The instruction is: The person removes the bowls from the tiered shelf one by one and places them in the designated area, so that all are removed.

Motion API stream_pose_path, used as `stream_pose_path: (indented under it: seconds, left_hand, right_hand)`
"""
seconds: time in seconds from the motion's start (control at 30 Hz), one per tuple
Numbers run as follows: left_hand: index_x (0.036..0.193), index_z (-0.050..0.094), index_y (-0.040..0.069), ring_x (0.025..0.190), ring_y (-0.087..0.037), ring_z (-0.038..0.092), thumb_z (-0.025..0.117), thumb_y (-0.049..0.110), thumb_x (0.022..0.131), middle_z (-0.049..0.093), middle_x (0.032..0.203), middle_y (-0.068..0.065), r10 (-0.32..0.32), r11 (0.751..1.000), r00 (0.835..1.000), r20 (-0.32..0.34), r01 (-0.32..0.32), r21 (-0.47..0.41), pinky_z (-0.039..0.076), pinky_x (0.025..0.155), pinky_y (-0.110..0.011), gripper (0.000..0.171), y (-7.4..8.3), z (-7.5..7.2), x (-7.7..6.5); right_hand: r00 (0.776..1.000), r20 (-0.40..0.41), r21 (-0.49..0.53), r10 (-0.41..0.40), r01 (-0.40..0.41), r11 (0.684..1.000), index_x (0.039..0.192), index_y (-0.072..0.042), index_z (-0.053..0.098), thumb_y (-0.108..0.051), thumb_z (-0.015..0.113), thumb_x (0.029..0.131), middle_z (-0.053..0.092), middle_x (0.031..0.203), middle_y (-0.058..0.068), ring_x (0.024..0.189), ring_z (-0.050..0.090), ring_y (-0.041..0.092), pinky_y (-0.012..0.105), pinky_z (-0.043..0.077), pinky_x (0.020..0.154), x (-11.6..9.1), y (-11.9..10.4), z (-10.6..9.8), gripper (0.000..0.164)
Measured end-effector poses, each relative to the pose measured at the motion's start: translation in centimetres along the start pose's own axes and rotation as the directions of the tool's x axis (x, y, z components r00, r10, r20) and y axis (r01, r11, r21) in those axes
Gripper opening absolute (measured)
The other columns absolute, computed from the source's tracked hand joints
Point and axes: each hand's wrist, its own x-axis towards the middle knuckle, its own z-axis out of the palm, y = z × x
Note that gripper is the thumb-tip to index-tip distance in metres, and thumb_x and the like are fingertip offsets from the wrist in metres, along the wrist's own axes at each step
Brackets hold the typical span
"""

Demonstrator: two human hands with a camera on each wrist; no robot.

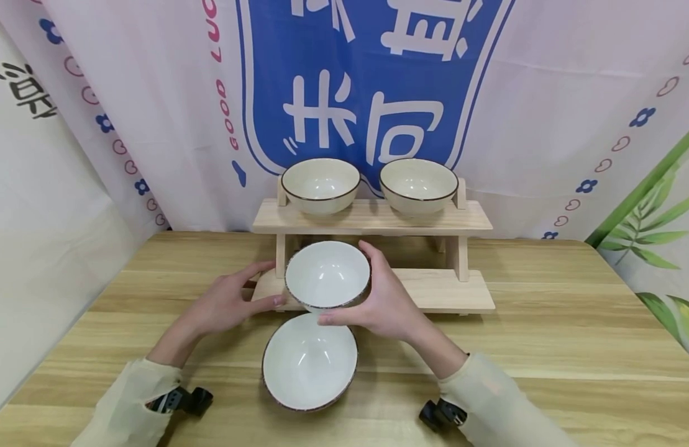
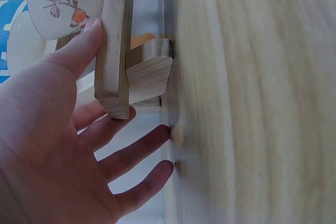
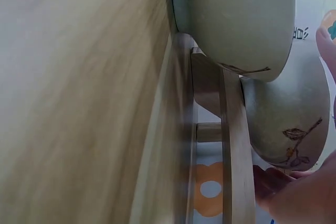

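A white bowl with a dark speckled rim (image 1: 327, 273) sits at the left part of a two-tier wooden shelf (image 1: 445, 292), on the lower tier. My right hand (image 1: 386, 298) grips its right side, thumb at the front and fingers round the back. In the right wrist view, the outside of this bowl (image 3: 289, 114) shows a painted twig. My left hand (image 1: 227, 301) holds the left end of the lower plank (image 2: 113, 51), thumb on one face and fingers at its end and other side. A second white bowl (image 1: 310, 366) stands on the table just in front.
Two cream bowls with brown rims, one left (image 1: 320, 186) and one right (image 1: 419, 186), stand on the upper tier. A printed curtain (image 1: 545, 93) hangs behind the wood-grain table (image 1: 545, 347). Black cameras, left (image 1: 196, 400) and right (image 1: 433, 416), are worn on the wrists.
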Motion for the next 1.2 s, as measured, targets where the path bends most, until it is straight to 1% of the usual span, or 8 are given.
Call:
stream_pose_path:
  seconds: [0.13,0.33,0.53,0.67,0.87,1.2]
  left_hand:
    - [0.164,0.040,0.018,0.136,-0.049,0.060,0.069,0.066,0.095,0.056,0.154,-0.029,-0.004,1.000,1.000,0.001,0.004,0.001,0.055,0.103,-0.066,0.088,0.1,0.0,0.0]
    - [0.164,0.040,0.019,0.137,-0.049,0.059,0.069,0.066,0.095,0.056,0.154,-0.028,-0.007,1.000,1.000,0.005,0.007,0.003,0.053,0.103,-0.067,0.088,0.1,0.1,0.1]
    - [0.164,0.041,0.019,0.137,-0.049,0.059,0.069,0.066,0.095,0.055,0.155,-0.028,-0.007,1.000,1.000,0.002,0.007,0.003,0.053,0.104,-0.067,0.088,0.1,0.1,0.1]
    - [0.163,0.041,0.018,0.137,-0.049,0.059,0.069,0.066,0.095,0.054,0.156,-0.028,-0.010,1.000,1.000,-0.001,0.010,0.008,0.053,0.104,-0.067,0.088,0.1,0.1,0.1]
    - [0.163,0.041,0.018,0.136,-0.049,0.059,0.069,0.066,0.095,0.055,0.155,-0.028,-0.013,1.000,1.000,-0.003,0.013,0.003,0.054,0.103,-0.067,0.088,0.1,0.0,0.1]
    - [0.163,0.041,0.017,0.136,-0.048,0.060,0.069,0.067,0.095,0.055,0.155,-0.029,-0.009,1.000,1.000,-0.007,0.009,0.002,0.053,0.104,-0.067,0.089,0.0,0.1,0.1]
  right_hand:
    - [1.000,0.002,0.011,0.006,-0.006,1.000,0.169,-0.014,0.014,-0.032,0.104,0.064,0.041,0.161,0.013,0.137,0.059,0.029,0.050,0.045,0.120,0.2,-0.3,0.2,0.140]
    - [1.000,0.014,-0.008,0.027,-0.027,1.000,0.170,-0.015,0.012,-0.033,0.104,0.064,0.042,0.160,0.012,0.137,0.058,0.030,0.051,0.048,0.117,0.5,-0.5,0.4,0.142]
    - [0.999,0.006,-0.052,0.046,-0.045,0.998,0.170,-0.016,0.012,-0.036,0.105,0.062,0.041,0.161,0.012,0.138,0.055,0.032,0.054,0.047,0.117,0.8,-0.6,0.6,0.144]
    - [0.999,0.004,-0.063,0.050,-0.050,0.997,0.170,-0.015,0.012,-0.036,0.105,0.061,0.044,0.159,0.012,0.137,0.056,0.032,0.054,0.046,0.117,0.9,-0.7,0.8,0.145]
    - [0.999,-0.001,-0.053,0.039,-0.039,0.998,0.169,-0.015,0.014,-0.035,0.104,0.063,0.050,0.154,0.012,0.133,0.059,0.031,0.053,0.049,0.115,1.0,-0.7,0.9,0.140]
    - [0.998,-0.047,-0.042,0.035,-0.037,0.998,0.166,-0.015,0.022,-0.033,0.104,0.063,0.051,0.151,0.012,0.128,0.062,0.032,0.051,0.052,0.111,0.8,-0.6,0.8,0.133]
